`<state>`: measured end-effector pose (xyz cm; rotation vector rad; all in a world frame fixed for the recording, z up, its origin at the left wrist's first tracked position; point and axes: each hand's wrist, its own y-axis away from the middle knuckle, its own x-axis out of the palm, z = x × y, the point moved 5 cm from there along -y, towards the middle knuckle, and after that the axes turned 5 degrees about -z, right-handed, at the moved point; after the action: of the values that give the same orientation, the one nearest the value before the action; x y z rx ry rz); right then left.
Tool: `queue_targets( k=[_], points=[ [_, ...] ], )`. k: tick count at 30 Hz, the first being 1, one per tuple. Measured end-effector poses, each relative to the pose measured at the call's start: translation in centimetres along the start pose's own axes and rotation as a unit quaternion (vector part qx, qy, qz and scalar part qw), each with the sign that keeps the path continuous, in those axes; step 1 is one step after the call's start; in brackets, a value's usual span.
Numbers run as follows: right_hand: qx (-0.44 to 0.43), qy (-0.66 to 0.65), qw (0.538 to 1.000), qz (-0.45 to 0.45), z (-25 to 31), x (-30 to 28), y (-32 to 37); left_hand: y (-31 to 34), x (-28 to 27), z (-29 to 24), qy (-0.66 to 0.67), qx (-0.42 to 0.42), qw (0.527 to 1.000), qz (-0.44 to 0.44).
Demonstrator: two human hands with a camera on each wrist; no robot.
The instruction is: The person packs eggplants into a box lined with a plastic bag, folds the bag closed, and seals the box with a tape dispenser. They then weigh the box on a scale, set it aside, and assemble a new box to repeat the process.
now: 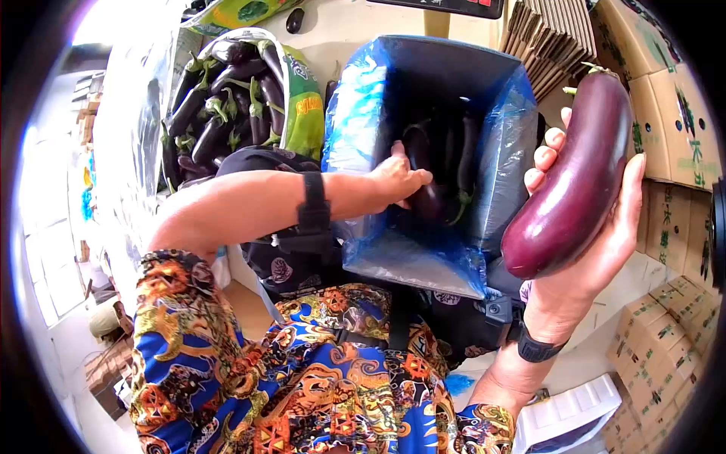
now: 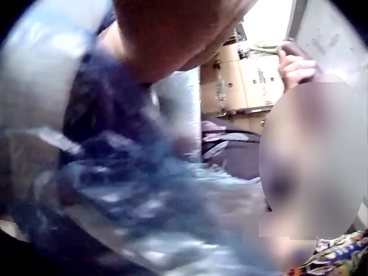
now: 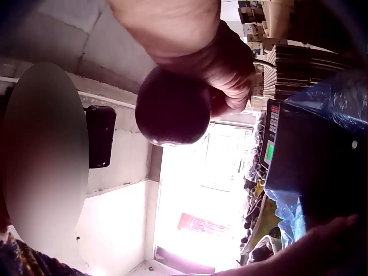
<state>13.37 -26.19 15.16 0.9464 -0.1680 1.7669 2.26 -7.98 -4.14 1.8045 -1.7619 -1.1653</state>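
A large, glossy purple eggplant [image 1: 571,181] is in my right hand [image 1: 597,257], raised on the right of the head view, with fingers and thumb round its sides. The right wrist view shows its rounded end [image 3: 173,108] below my right hand [image 3: 198,52]. My left hand [image 1: 399,180] reaches into a box lined with blue plastic [image 1: 488,261], its fingers loosely spread against a dark eggplant [image 1: 426,200]. Another slim eggplant [image 1: 466,155] lies farther right inside. In the left wrist view, my left hand [image 2: 178,34] is close and its fingertips are hidden.
A bag [image 1: 304,102] full of eggplants stands left of the box. Folded cardboard [image 1: 548,41] is behind it on the right, beside stacked cartons [image 1: 673,113]. A scale display [image 3: 270,135] shows beyond the box, and a white crate [image 1: 567,416] sits low on the right.
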Motion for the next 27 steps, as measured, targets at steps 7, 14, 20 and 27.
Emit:
queue_targets(
  k=[7, 14, 20, 27],
  points=[
    [0.014, -0.051, 0.998, 0.044, -0.3, 0.3, -0.1, -2.5, 1.3, 1.6, -0.319, 0.139, 0.937, -0.039],
    [-0.008, -0.041, 0.999, 0.027, 0.2, -0.3, -0.1, -0.9, 1.2, -3.6, -0.375, 0.361, 0.852, -0.048],
    [0.012, -0.062, 0.997, 0.038, 0.0, -0.2, -0.1, 2.2, 2.9, -6.4, -0.368, 0.545, 0.743, -0.125],
    [-0.006, -0.037, 0.999, 0.032, 0.1, -0.2, -0.1, -1.0, 3.6, -5.6, -0.289, 0.459, 0.836, -0.081]
  ],
)
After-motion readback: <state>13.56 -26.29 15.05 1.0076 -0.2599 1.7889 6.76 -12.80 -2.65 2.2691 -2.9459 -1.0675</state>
